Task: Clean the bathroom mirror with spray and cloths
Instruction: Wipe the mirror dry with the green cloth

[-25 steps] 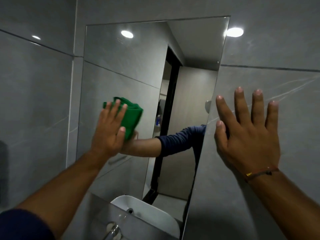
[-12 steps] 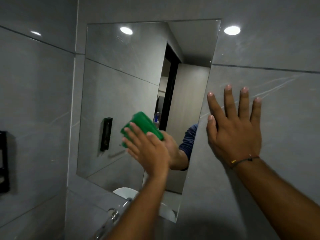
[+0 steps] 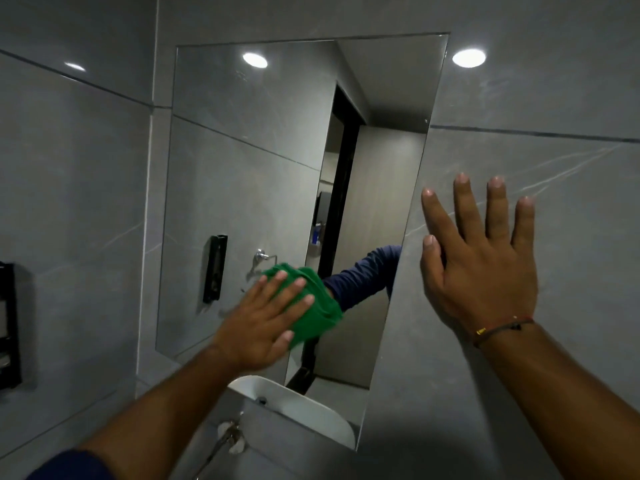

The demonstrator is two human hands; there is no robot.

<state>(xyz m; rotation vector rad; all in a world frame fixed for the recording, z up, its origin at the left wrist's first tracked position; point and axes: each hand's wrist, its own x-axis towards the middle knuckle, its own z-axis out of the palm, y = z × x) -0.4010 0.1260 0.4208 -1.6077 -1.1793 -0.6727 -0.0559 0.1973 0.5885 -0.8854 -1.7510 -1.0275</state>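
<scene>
A frameless rectangular mirror (image 3: 263, 161) hangs on the grey tiled wall. My left hand (image 3: 263, 320) presses a folded green cloth (image 3: 317, 308) flat against the lower middle of the glass, fingers spread over it. My right hand (image 3: 481, 258) lies flat and open on the wall tile just right of the mirror's right edge, a thin cord bracelet on the wrist. No spray bottle is in view. The mirror reflects my blue sleeve, a dark doorway and a towel ring.
A white basin (image 3: 298, 407) shows in the mirror's bottom edge, with a chrome tap (image 3: 230, 436) below it. A black wall holder (image 3: 8, 327) is mounted on the left wall at the frame edge. Ceiling light glare (image 3: 468, 58) shines on the tile, upper right.
My left hand has swept the green cloth from the upper left of the mirror down to its lower middle. The right hand has stayed flat on the tile.
</scene>
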